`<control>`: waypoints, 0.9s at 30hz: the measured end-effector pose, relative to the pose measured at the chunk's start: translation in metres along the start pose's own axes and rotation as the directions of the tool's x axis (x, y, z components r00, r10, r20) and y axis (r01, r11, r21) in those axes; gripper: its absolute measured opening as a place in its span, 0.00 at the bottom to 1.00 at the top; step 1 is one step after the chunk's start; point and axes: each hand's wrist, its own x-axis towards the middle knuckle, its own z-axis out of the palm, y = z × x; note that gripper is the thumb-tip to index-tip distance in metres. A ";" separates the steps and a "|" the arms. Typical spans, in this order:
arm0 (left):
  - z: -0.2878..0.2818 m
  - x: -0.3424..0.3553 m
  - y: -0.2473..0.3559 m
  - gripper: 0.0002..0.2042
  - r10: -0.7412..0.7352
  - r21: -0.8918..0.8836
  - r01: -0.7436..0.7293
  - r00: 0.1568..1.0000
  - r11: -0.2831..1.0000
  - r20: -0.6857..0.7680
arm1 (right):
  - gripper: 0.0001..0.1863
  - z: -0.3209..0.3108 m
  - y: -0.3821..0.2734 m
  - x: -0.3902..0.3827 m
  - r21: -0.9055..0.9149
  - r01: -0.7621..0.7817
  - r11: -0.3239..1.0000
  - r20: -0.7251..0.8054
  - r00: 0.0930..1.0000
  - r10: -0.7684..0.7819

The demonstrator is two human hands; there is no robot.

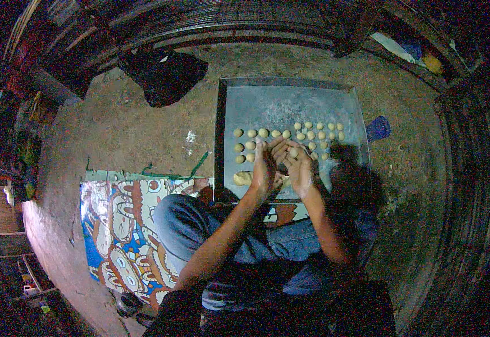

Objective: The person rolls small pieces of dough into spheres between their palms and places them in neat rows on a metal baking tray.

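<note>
Dough lump [242, 178] on tray [295, 95], left of both hands, long axis roughly left-right; nearer the left. Left hand [265, 167] cupped, fingers loosely spread. Dough ball [294, 152] looks to be against right hand [300, 170]: palm open, fingers part-curled, not visibly pinching.
</note>
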 end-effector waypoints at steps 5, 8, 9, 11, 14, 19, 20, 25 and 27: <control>-0.010 -0.007 0.000 0.17 0.043 0.271 -0.006 0.990 0.963 -0.133 | 0.12 0.002 -0.003 -0.003 -0.399 0.065 0.914 0.019 0.998 -0.063; -0.012 -0.005 -0.016 0.16 0.458 0.831 -0.497 0.817 0.251 0.350 | 0.15 -0.052 -0.001 0.038 -0.751 0.371 0.547 0.149 0.901 -0.407; -0.017 0.000 -0.021 0.17 0.529 0.837 -0.546 0.722 0.040 0.446 | 0.15 -0.051 -0.004 0.040 -0.826 0.415 0.382 0.219 0.860 -0.460; -0.016 0.002 -0.030 0.17 0.210 0.933 -0.355 0.909 -0.062 0.360 | 0.16 -0.053 -0.017 0.043 -0.868 0.414 0.275 0.248 0.840 -0.482; -0.007 -0.015 -0.023 0.15 -0.001 0.932 -0.334 0.941 -0.143 0.337 | 0.16 -0.036 -0.040 0.034 -0.871 0.338 0.356 0.199 0.907 -0.372; -0.042 0.026 -0.103 0.13 0.020 0.901 -0.433 0.901 -0.038 0.434 | 0.17 -0.004 -0.069 0.040 -0.848 0.489 0.204 0.433 0.862 -0.264; -0.041 0.031 -0.114 0.12 0.032 0.883 -0.466 0.883 -0.057 0.468 | 0.16 0.002 -0.069 0.045 -0.834 0.479 0.274 0.413 0.872 -0.264; -0.026 0.029 -0.109 0.12 0.066 0.865 -0.490 0.865 -0.106 0.498 | 0.12 0.030 -0.073 0.084 -0.934 0.358 0.004 0.349 0.912 -0.214; -0.025 0.023 -0.111 0.12 0.087 0.875 -0.469 0.873 -0.122 0.480 | 0.11 0.039 -0.068 0.095 -0.923 0.356 -0.143 0.378 0.907 -0.186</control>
